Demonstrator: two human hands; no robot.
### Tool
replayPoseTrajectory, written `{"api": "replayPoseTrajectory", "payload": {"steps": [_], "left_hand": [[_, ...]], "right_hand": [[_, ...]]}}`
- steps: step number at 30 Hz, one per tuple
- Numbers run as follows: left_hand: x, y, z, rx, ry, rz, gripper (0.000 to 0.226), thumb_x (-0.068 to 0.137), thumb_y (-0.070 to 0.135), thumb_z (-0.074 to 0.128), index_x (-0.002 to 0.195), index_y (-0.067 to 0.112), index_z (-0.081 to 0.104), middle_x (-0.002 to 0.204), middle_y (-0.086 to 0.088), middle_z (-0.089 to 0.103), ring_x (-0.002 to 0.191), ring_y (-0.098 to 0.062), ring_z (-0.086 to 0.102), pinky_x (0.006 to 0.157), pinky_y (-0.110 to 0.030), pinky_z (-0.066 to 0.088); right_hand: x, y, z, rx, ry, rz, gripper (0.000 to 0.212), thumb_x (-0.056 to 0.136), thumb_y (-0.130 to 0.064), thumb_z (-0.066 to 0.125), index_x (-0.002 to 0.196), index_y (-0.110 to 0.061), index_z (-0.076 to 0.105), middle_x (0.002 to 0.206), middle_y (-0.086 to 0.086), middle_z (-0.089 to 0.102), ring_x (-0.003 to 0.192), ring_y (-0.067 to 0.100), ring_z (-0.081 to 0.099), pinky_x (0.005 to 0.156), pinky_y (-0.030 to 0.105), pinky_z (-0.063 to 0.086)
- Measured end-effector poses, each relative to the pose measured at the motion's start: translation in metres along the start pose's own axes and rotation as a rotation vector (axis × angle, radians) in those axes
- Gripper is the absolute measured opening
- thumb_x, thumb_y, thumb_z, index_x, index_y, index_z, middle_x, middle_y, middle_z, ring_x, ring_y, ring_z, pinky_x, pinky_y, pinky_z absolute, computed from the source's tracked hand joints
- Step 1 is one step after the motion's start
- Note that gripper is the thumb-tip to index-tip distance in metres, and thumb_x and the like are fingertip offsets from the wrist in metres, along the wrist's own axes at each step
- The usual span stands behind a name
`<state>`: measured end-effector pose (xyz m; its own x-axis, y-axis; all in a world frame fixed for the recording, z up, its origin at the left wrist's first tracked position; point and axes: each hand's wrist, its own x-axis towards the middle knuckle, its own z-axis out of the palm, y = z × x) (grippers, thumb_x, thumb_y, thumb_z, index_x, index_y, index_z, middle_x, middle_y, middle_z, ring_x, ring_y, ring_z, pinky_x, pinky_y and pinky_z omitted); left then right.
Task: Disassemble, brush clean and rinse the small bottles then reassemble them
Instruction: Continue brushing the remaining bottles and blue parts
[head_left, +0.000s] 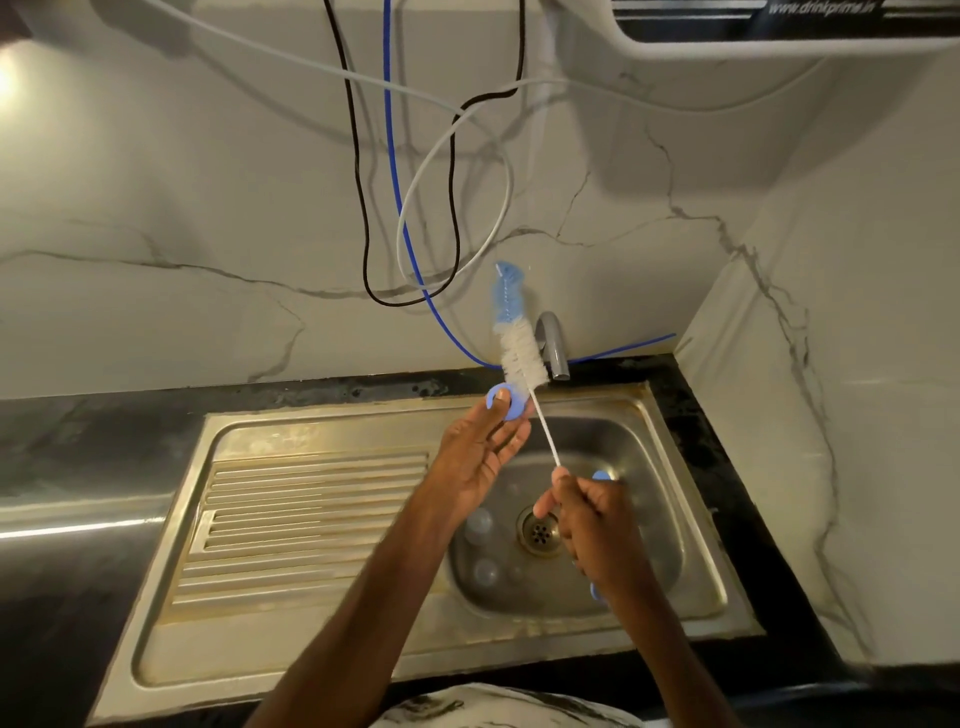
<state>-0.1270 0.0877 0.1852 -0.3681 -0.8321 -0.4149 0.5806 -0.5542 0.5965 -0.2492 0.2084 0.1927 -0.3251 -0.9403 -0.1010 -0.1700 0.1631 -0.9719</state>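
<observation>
A veined marble wall (208, 208) fills the upper half of my head-camera feed, over a black counter (62, 519) that holds a steel sink (171, 597) with a ribbed draining board (311, 519). A white appliance (779, 26) juts in at top right. From it a black cable (358, 171), a blue tube (393, 171) and a white hose (410, 208) loop down the wall, with the blue tube passing behind the tap (555, 343).

Over the basin, my left hand (478, 452) pinches a round blue cap (503, 401) between thumb and fingertips. My right hand (587, 525) is clenched round the wire stem of a bottle brush (522, 353). Its white and blue bristles slant up just beside the cap and partly block the tap.

Two clear small bottles (478, 525) lie in the basin left of the drain (540, 531). My right hand partly hides two more blue pieces (601, 475) there.
</observation>
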Motion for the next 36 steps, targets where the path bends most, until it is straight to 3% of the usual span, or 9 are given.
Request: {"api": "replayPoseTrajectory", "payload": {"steps": [6,8,12,16,19,23,27,30,36], "left_hand": [[0.01,0.014,-0.005,-0.112,0.041,0.041,0.034,0.099,0.021,0.062,0.129,0.004,0.062,0.126,-0.018,0.07,0.106,-0.024,0.073,0.085,-0.031,0.062],[0.009,0.014,-0.003,-0.097,0.023,0.029,0.036,0.1,0.022,0.061,0.131,0.003,0.061,0.126,-0.019,0.069,0.107,-0.023,0.072,0.089,-0.031,0.061],[-0.002,0.002,0.007,0.077,-0.117,0.003,0.031,0.104,0.019,0.054,0.131,0.003,0.061,0.13,-0.015,0.068,0.11,-0.021,0.069,0.095,-0.027,0.057],[0.001,0.015,0.004,0.021,-0.084,0.036,0.029,0.104,0.014,0.054,0.129,0.001,0.061,0.13,-0.019,0.067,0.108,-0.024,0.071,0.093,-0.029,0.059],[0.002,0.024,-0.001,0.008,-0.053,0.05,0.027,0.103,0.013,0.056,0.127,0.001,0.061,0.129,-0.021,0.067,0.105,-0.025,0.073,0.087,-0.032,0.061],[-0.006,0.014,0.004,0.07,-0.152,0.022,0.032,0.105,0.016,0.054,0.134,0.005,0.059,0.13,-0.02,0.067,0.11,-0.028,0.071,0.101,-0.042,0.055],[-0.002,0.019,-0.001,-0.044,-0.141,0.049,0.038,0.102,0.013,0.056,0.139,0.005,0.055,0.132,-0.018,0.066,0.114,-0.025,0.069,0.089,-0.032,0.06],[0.0,0.022,-0.003,-0.03,-0.058,0.035,0.031,0.099,0.015,0.061,0.127,0.0,0.061,0.123,-0.019,0.071,0.105,-0.024,0.073,0.081,-0.028,0.061],[-0.005,0.011,-0.002,-0.017,-0.082,0.009,0.032,0.101,0.021,0.061,0.128,0.004,0.062,0.128,-0.019,0.068,0.109,-0.022,0.07,0.092,-0.029,0.059]], "right_hand": [[-0.018,0.009,0.002,-0.106,-0.036,-0.01,0.053,0.106,-0.027,0.05,0.059,-0.013,0.069,0.039,-0.006,0.037,0.036,0.004,0.033,0.045,0.021,0.029],[-0.015,0.007,0.0,-0.116,-0.027,-0.013,0.052,0.106,-0.028,0.05,0.059,-0.014,0.069,0.039,-0.005,0.039,0.036,0.006,0.034,0.046,0.023,0.03],[0.011,-0.004,-0.004,-0.116,0.039,-0.075,0.049,0.106,-0.029,0.05,0.062,-0.017,0.069,0.043,0.014,0.046,0.039,0.015,0.038,0.045,0.027,0.032],[-0.009,0.003,-0.003,-0.119,0.014,-0.072,0.049,0.106,-0.027,0.05,0.062,-0.015,0.069,0.039,-0.004,0.039,0.037,0.008,0.034,0.044,0.023,0.03],[-0.02,0.003,0.0,-0.142,-0.024,-0.086,0.049,0.105,-0.027,0.05,0.061,-0.015,0.069,0.038,-0.005,0.038,0.036,0.007,0.034,0.044,0.022,0.03],[0.003,-0.01,-0.003,-0.121,0.031,-0.08,0.048,0.106,-0.025,0.051,0.062,-0.016,0.069,0.04,-0.003,0.04,0.037,0.012,0.034,0.042,0.025,0.027],[-0.008,-0.002,-0.001,-0.118,-0.015,-0.071,0.049,0.106,-0.027,0.05,0.062,-0.015,0.069,0.039,-0.006,0.037,0.036,0.007,0.032,0.042,0.022,0.026],[-0.023,0.005,-0.001,-0.093,-0.042,-0.045,0.05,0.106,-0.029,0.05,0.061,-0.018,0.069,0.041,-0.006,0.037,0.037,0.007,0.032,0.044,0.023,0.027],[-0.002,-0.012,-0.003,-0.035,-0.008,-0.007,0.049,0.106,-0.028,0.05,0.065,-0.01,0.069,0.042,0.0,0.037,0.034,0.008,0.029,0.039,0.02,0.023]]}}
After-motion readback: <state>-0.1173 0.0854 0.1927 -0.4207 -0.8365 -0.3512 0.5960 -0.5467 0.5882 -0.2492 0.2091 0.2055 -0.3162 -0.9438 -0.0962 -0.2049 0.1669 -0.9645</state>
